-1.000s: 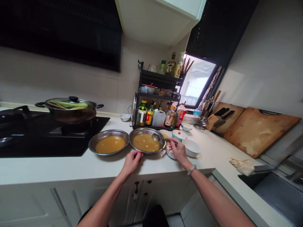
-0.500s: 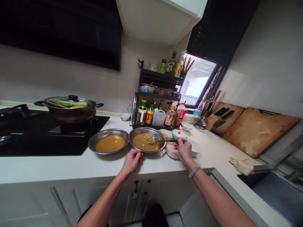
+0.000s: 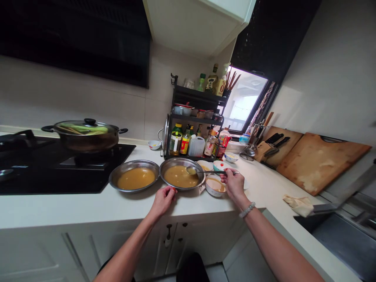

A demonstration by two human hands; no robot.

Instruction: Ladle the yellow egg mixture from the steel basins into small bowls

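My right hand (image 3: 234, 184) is closed around the dark handle of a metal spoon (image 3: 191, 170). The spoon's bowl is over the right side of a shallow steel dish (image 3: 202, 182) holding yellowish-brown liquid. By that dish's front rim is my left hand (image 3: 164, 198), fingers curled together; what they grip, if anything, is hidden. A second steel dish (image 3: 113, 184) with similar liquid stands to the left, close against the first. Under the spoon handle sits a small patterned bowl (image 3: 216, 193) of pale brown liquid. Partly covered by my right hand, a green-rimmed bowl (image 3: 217, 166) stands behind it.
On the black stove (image 3: 73, 178) at left stands a lidded pot (image 3: 88, 143) with greens inside. A black rack (image 3: 196, 117) of bottles backs the counter. Cutting boards (image 3: 320, 160), a knife block (image 3: 263, 152), a cloth (image 3: 299, 204) and the sink (image 3: 346, 239) are at right.
My right hand has moved slightly right, drawing the spoon's bowl up and toward the dish's right side. The patterned bowl shows more fully. My left hand stays in place.
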